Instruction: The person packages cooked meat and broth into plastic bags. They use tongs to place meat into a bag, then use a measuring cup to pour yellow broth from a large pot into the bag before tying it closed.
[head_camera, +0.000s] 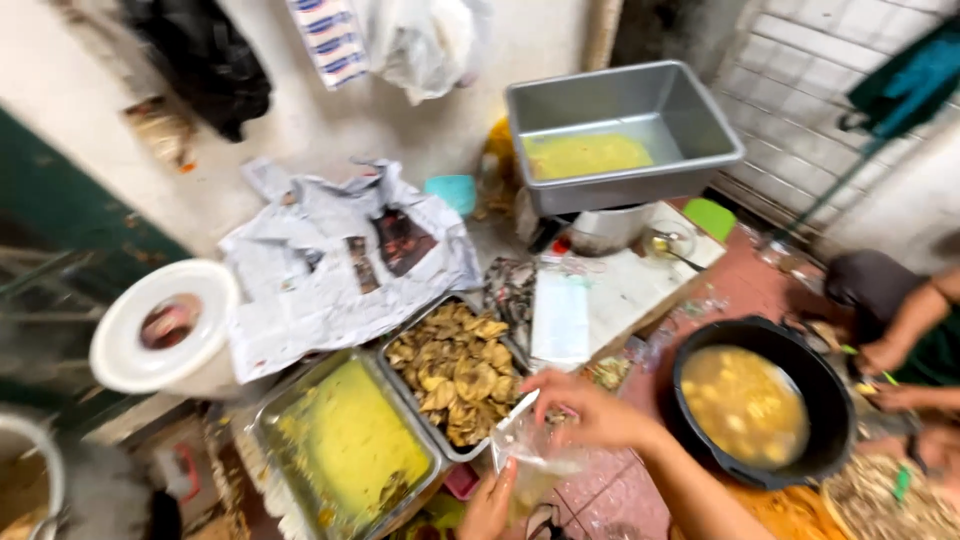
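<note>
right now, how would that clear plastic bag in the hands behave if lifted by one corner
The clear plastic bag looks thin and crumpled, so probably floppy. It seems nearly empty, so likely light. Both the left hand and right hand hold it, suggesting it sags.

a steel tray of browned fried pieces (456, 370) sat beside a steel tray of yellow batter (345, 445). crumpled newspaper (340, 260) lay behind them, with a white bucket lid (160, 325) to its left. a deep grey tub (620, 125) holding yellow liquid stood at the back. a black pot of yellowish stew (760, 405) sat near another person's arm (905, 325).
</note>
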